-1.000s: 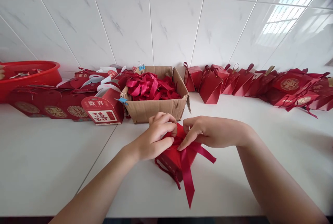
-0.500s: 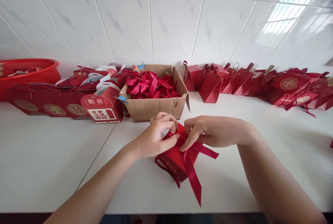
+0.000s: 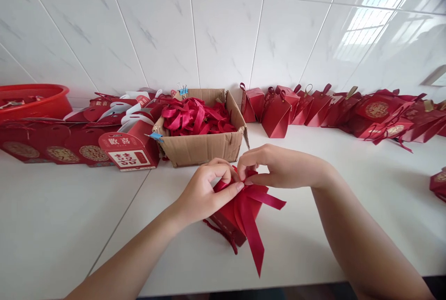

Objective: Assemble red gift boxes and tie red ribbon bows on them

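A red gift box (image 3: 228, 218) lies on the white table, with a dark red cord handle (image 3: 223, 235) hanging from its left side. Across its top runs a satin ribbon (image 3: 253, 244); its two tails trail toward the front and the right. My left hand (image 3: 212, 188) is closed, thumb and fingers pinching the ribbon at the middle of the box top. Opposite it, my right hand (image 3: 266, 167) also pinches the ribbon, fingers bent down and thumb tip close to the left thumb. The knot area between the fingertips is mostly hidden.
Behind the box stands a cardboard carton (image 3: 202, 149) full of red ribbons (image 3: 195, 116). Decorated red boxes (image 3: 128, 151) line the left, beside a red plastic basin (image 3: 38, 100). More red boxes (image 3: 277, 114) stand along the tiled wall; another box (image 3: 439, 181) is at the right edge.
My right thumb and fingers have drawn back from the ribbon's front side and now pinch nearer the left fingertips. The view has shifted slightly to the right.
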A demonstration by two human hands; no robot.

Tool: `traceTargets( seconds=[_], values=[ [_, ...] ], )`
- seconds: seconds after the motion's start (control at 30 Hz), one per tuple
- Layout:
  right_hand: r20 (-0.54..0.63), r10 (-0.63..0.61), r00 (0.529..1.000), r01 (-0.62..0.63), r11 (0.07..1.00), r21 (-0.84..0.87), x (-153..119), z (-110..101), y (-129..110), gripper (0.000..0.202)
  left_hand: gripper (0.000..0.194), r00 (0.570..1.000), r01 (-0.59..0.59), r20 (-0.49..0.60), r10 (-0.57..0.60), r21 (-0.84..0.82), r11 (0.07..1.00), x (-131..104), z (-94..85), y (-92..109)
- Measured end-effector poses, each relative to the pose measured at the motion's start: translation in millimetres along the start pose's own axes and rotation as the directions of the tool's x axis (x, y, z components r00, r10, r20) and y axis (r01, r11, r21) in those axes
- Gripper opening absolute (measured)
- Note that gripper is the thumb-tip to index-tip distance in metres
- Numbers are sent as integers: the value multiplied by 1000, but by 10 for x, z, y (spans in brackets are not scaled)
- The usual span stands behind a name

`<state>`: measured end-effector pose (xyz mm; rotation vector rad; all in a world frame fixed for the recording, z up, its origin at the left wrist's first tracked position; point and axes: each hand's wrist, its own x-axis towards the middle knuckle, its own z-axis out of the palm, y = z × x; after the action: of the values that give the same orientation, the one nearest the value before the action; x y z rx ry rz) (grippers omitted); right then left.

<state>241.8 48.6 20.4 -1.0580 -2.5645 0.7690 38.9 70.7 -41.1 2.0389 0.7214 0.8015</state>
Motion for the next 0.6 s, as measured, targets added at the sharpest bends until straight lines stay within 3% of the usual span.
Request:
traceTargets(
  seconds=[0.2,0.6],
  values=[
    [-22,74,997,-75,995,-58,-2,-7,-8,11,44,991,33,-127,-30,21,999,-9,97,36],
    [-90,140,986,-149,984,-101,-26,-52,92,12,48,993,-68,-93,78,108,992,-28,96,-15]
  ],
)
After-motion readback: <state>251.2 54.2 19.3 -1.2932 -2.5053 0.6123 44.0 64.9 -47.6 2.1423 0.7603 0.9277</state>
